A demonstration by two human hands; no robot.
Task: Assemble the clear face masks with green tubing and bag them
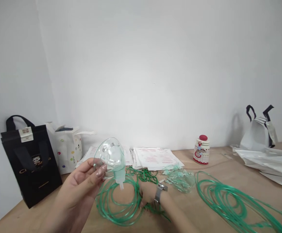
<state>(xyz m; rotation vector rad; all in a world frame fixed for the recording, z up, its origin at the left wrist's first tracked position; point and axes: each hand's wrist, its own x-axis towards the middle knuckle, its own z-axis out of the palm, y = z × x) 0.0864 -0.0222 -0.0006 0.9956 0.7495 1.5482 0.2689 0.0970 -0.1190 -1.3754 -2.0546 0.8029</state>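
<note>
The clear mask [112, 154] is held up by the left hand [86, 189], its rim pinched between thumb and fingers, its pale green connector [119, 174] pointed downward in front of the coil of green tubing [104, 198]. Down low, the coil's right edge is met by the right hand [147, 191], fingers angled downward among the green cords [145, 175]; whether anything is gripped there cannot be told. Farther right, a second green coil [230, 201] is spread across the table [194, 210]
</note>
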